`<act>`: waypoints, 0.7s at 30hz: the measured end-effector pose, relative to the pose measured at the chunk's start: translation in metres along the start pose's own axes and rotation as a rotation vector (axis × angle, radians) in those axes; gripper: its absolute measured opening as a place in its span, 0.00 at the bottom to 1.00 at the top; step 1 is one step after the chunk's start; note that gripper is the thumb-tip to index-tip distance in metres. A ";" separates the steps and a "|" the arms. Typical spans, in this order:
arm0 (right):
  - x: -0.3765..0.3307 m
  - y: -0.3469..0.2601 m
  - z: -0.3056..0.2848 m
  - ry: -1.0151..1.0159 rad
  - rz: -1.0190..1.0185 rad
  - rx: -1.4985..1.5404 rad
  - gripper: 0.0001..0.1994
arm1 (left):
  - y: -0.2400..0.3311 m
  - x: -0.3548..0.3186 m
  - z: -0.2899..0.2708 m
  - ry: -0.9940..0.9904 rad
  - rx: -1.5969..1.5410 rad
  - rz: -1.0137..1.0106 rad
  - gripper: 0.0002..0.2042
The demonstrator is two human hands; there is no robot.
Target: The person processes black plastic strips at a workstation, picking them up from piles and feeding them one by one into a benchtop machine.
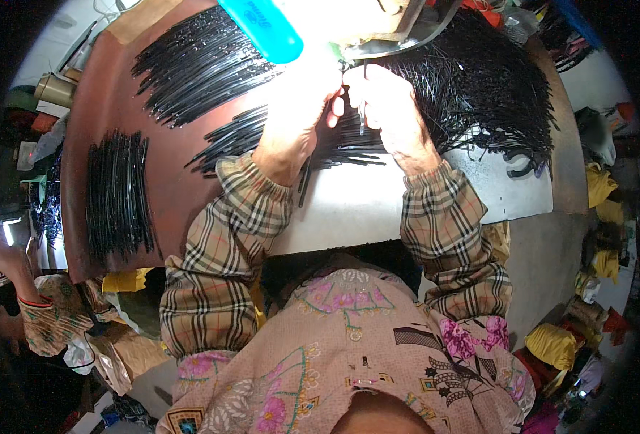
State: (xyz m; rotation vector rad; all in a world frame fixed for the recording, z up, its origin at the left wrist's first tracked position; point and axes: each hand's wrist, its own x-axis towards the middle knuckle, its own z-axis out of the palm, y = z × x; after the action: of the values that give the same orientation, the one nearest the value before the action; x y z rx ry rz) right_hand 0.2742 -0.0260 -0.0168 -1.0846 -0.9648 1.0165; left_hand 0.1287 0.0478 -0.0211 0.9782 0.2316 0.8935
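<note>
My left hand (298, 108) is closed in a pinch under the bright lamp light. A thin black strip (304, 181) runs down from its palm past the wrist. Close beside it, my right hand (396, 108) pinches a thin dark strip (363, 119) that stands nearly upright between finger and thumb. The fingertips of both hands meet just below a machine's pale metal part (378, 47); glare hides what they touch there. Behind and between the hands lies a loose bundle of black strips (226, 137).
A large bundle of black strips (197, 65) lies at the far left of the brown tabletop (175, 173), and a smaller one (117, 195) near its left edge. A tangled heap (479, 87) fills the right. A white sheet (342, 210) lies in front. Another person's arm (16, 267) shows at left.
</note>
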 end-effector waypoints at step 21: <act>0.008 0.003 0.001 0.086 -0.154 -0.403 0.07 | 0.012 -0.001 -0.022 -0.141 -0.047 -0.165 0.15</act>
State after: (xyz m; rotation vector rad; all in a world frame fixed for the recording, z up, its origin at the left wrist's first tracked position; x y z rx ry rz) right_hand 0.2747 -0.0171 -0.0190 -1.3495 -1.1938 0.6576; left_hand 0.1095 0.0640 -0.0240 0.9594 0.1682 0.6738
